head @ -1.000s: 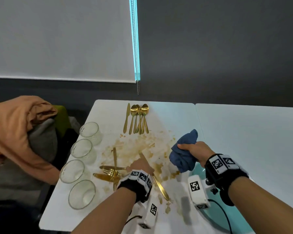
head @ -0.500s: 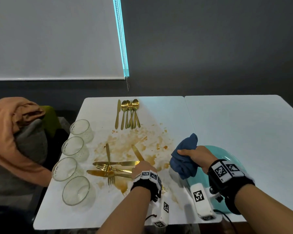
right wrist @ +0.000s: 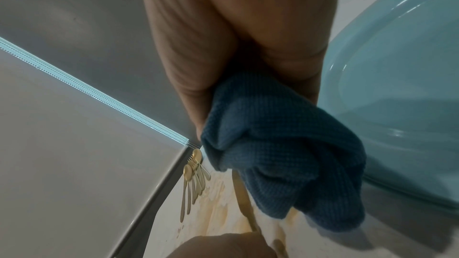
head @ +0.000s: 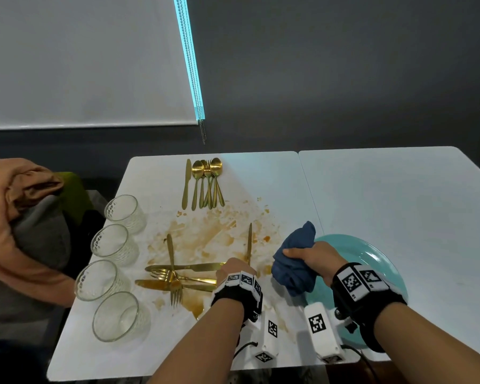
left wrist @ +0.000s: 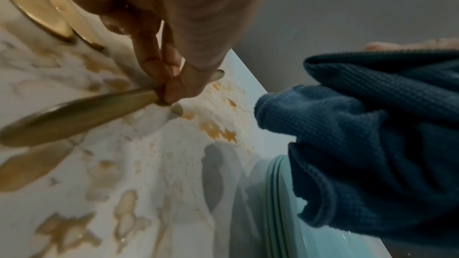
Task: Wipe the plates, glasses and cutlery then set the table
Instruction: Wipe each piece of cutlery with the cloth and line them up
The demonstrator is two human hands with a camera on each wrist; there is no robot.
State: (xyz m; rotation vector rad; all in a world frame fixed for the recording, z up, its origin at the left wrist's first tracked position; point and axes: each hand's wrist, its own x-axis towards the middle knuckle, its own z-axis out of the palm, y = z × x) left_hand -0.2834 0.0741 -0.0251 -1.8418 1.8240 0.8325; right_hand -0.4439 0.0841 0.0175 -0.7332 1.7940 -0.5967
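My left hand (head: 234, 271) pinches the handle of a gold knife (head: 250, 243) whose blade points away over the stained white table (head: 161, 353); the pinch shows in the left wrist view, left hand (left wrist: 166, 85) on the knife (left wrist: 74, 117). My right hand (head: 313, 257) grips a bunched dark blue cloth (head: 295, 261) above the left rim of a stack of teal plates (head: 372, 253). The cloth (right wrist: 285, 156) hangs below my fist beside the plates (right wrist: 397, 85). Dirty gold knives and forks (head: 175, 275) lie crossed left of my left hand.
Several clear glasses (head: 106, 278) stand in a row along the table's left edge. A gold knife, spoons and a fork (head: 205, 184) lie lined up at the far edge. Brown sauce smears (head: 205, 236) cover the middle. A second white table (head: 399, 203) adjoins on the right.
The knife in my left hand has swung from slanting left to pointing straight away. My left hand drew a little nearer. The right hand stays over the plates with the cloth.
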